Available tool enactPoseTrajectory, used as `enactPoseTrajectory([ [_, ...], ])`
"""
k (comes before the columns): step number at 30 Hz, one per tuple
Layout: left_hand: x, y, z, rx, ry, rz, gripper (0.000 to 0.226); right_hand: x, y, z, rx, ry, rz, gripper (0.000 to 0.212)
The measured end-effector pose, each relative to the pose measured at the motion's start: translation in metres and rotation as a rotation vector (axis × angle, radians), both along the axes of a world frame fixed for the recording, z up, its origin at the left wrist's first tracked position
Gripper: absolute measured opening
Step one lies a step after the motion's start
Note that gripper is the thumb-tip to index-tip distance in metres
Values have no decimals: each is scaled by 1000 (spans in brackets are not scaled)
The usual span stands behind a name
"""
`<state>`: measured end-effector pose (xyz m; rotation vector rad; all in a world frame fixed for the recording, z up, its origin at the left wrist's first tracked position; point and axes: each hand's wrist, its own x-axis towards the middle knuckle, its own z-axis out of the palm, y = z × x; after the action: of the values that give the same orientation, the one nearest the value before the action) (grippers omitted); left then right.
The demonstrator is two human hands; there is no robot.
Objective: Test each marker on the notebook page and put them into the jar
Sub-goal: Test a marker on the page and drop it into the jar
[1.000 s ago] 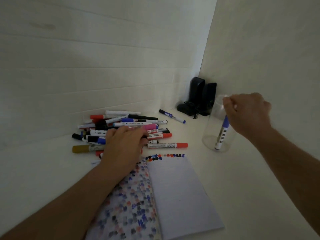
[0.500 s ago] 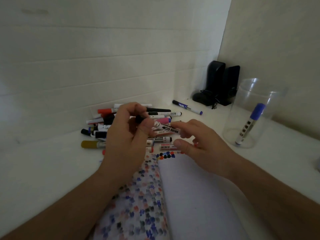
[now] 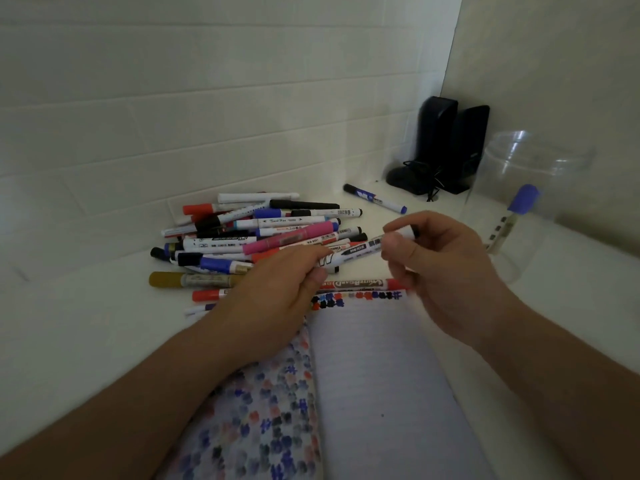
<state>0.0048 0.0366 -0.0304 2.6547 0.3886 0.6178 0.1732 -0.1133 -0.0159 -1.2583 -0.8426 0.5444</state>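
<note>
Both hands pinch one marker (image 3: 360,252) over the top of the notebook page (image 3: 377,375). The left hand (image 3: 287,289) holds its body. The right hand (image 3: 436,265) holds the cap end. It lies sideways, and the jar (image 3: 519,202) stands nearer the right hand.

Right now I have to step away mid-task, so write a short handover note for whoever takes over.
Left hand and right hand both grip one black-capped marker above the notebook, cap end in the right.
Jar: one blue-capped marker inside.
Pile untested behind the notebook.
Left: uncap, test, jar it, then the pile.
</note>
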Motion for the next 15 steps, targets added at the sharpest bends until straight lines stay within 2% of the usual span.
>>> enactPoseTrajectory([
  [2,-1,-6,0,-32,-7,-62,30,-12,4,-1,-33,186,159,18],
  [6,0,-15,0,41,-42,-188,10,-33,15,-11,-99,133,179,21],
  [11,4,-14,-1,-37,-46,-176,17,-31,17,-8,-61,169,181,35],
  [15,3,-9,0,-155,-33,-187,22,-29,17,-10,-50,89,151,39],
])
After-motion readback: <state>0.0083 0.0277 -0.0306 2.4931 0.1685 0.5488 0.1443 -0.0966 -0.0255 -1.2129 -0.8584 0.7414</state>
